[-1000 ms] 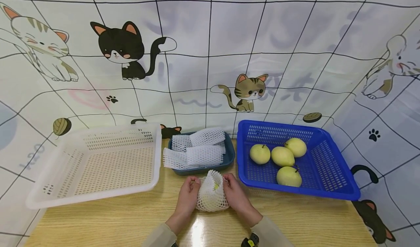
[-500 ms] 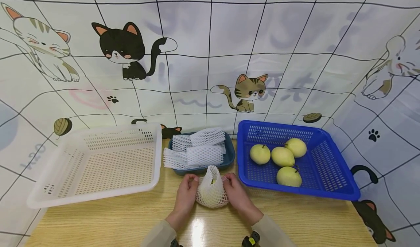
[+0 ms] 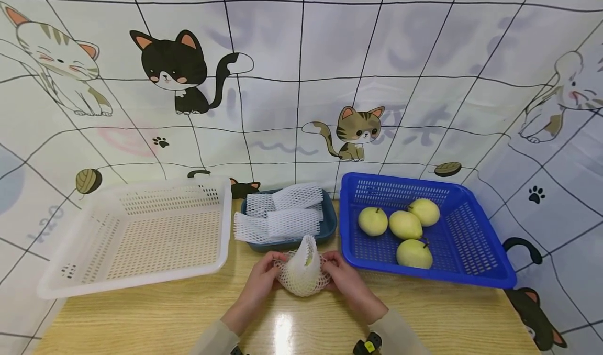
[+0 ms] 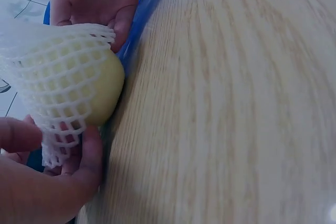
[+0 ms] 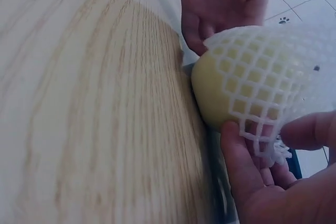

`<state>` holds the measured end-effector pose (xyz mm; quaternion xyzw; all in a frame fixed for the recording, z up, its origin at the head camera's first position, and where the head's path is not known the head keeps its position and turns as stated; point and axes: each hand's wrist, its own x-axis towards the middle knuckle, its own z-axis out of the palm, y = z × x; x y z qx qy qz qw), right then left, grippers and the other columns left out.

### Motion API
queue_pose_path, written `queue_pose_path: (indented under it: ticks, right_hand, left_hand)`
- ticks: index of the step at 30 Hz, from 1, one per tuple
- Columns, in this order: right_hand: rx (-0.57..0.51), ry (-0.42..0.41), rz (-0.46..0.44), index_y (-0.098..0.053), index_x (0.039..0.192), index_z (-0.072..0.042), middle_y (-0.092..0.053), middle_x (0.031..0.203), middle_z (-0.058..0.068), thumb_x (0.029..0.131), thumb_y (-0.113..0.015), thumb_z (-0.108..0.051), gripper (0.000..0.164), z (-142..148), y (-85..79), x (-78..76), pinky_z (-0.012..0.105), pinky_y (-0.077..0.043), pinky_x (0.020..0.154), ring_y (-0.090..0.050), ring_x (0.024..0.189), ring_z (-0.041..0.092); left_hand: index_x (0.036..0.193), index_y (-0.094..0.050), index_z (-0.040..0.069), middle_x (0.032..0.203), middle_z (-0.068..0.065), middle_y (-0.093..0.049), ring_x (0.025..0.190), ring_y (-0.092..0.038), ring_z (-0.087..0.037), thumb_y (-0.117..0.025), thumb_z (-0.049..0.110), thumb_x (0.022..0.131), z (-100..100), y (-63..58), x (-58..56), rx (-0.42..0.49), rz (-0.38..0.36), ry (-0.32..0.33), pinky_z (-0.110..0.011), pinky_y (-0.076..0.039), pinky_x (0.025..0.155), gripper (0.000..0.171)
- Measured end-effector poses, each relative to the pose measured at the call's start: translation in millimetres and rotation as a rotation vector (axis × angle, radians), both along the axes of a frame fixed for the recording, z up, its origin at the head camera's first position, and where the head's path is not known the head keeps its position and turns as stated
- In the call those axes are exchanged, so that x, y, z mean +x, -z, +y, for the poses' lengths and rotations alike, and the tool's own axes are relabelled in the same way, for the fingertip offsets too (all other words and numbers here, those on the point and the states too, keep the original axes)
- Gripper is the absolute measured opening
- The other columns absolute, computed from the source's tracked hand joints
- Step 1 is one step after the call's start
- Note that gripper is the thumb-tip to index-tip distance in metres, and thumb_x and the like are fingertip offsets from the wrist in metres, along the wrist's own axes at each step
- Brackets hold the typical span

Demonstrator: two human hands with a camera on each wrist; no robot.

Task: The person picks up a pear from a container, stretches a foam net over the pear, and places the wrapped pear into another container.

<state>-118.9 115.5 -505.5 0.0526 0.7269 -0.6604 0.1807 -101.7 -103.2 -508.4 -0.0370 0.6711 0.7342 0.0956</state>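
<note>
A pale yellow pear (image 4: 110, 87) sits inside a white foam net sleeve (image 3: 305, 279) at the table's near middle. The sleeve rises to a peak on top, with a slit showing yellow-green fruit. In both wrist views the pear's rounded base pokes out bare from the mesh. My left hand (image 3: 260, 281) pinches the sleeve's edge on the left side. On the opposite side my right hand (image 3: 349, 281) pinches the mesh between thumb and fingers, its fingertips (image 5: 231, 132) right against the pear.
Behind the hands stands a dark teal tray (image 3: 330, 224) with several foam net sleeves (image 3: 294, 223). To the right, a blue basket (image 3: 466, 240) holds several pears (image 3: 414, 254). A white basket (image 3: 169, 240) stands left. A cat-print sheet (image 3: 273, 103) backs the wooden table (image 3: 179, 313).
The sleeve's top has drawn up into a narrower peak, while its sides are pulled outward. Both forearms have spread slightly apart. Baskets and tray stay put.
</note>
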Motion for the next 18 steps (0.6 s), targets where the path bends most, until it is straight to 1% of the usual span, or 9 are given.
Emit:
queue_pose_path:
  ticks: [1, 5, 8, 11, 13, 18]
  right_hand:
    - [0.002, -0.005, 0.007, -0.052, 0.127, 0.002, -0.059, 0.115, 0.013, 0.100, -0.058, -0.017, 0.034, 0.0, -0.2, -0.2, 0.035, -0.055, 0.077, -0.059, 0.097, 0.020]
    - [0.038, 0.002, 0.055, -0.052, 0.123, 0.002, -0.059, 0.106, 0.010, 0.094, -0.062, -0.010, 0.033, -0.5, -0.7, -0.3, 0.032, -0.052, 0.072, -0.057, 0.090, 0.018]
    - [0.071, 0.012, 0.089, -0.053, 0.121, 0.002, -0.057, 0.104, 0.010, 0.089, -0.061, -0.005, 0.033, -1.1, -0.3, -0.4, 0.031, -0.050, 0.069, -0.055, 0.088, 0.018]
    - [0.084, 0.001, 0.106, -0.052, 0.121, 0.003, -0.056, 0.106, 0.011, 0.087, -0.060, -0.002, 0.035, -1.4, 1.0, -0.9, 0.032, -0.049, 0.069, -0.054, 0.088, 0.019]
    - [0.092, -0.013, 0.111, -0.051, 0.123, 0.005, -0.057, 0.107, 0.013, 0.088, -0.059, -0.001, 0.036, -1.4, 1.8, -1.1, 0.032, -0.049, 0.069, -0.054, 0.088, 0.019]
    - [0.122, -0.044, 0.127, -0.049, 0.126, 0.006, -0.056, 0.108, 0.015, 0.093, -0.059, -0.002, 0.035, -1.0, 2.4, -1.4, 0.033, -0.050, 0.070, -0.055, 0.090, 0.021]
  left_hand:
    - [0.118, -0.057, -0.009, 0.110, -0.009, -0.061, 0.088, -0.056, -0.016, -0.048, -0.011, 0.091, -0.8, 0.4, 0.6, -0.027, 0.019, 0.007, -0.029, -0.051, 0.070, 0.029]
    - [0.114, -0.061, -0.004, 0.106, -0.011, -0.060, 0.083, -0.051, -0.016, -0.055, -0.015, 0.086, -3.7, 2.2, 0.9, -0.137, 0.094, 0.029, -0.026, -0.047, 0.068, 0.030]
    - [0.115, -0.062, -0.002, 0.097, -0.010, -0.057, 0.075, -0.047, -0.014, -0.057, -0.016, 0.085, -5.2, 2.8, 0.5, -0.194, 0.135, 0.047, -0.023, -0.042, 0.065, 0.033]
    - [0.116, -0.062, 0.000, 0.088, -0.008, -0.054, 0.068, -0.045, -0.010, -0.058, -0.017, 0.083, -6.6, 3.4, 0.5, -0.256, 0.167, 0.069, -0.021, -0.040, 0.061, 0.037]
    - [0.117, -0.062, 0.001, 0.086, -0.006, -0.055, 0.065, -0.047, -0.009, -0.059, -0.017, 0.082, -7.4, 3.6, 0.8, -0.314, 0.187, 0.084, -0.021, -0.040, 0.059, 0.039]
    - [0.118, -0.063, 0.004, 0.086, -0.005, -0.062, 0.066, -0.051, -0.010, -0.063, -0.015, 0.081, -9.2, 2.5, 0.3, -0.450, 0.242, 0.113, -0.023, -0.044, 0.058, 0.042]
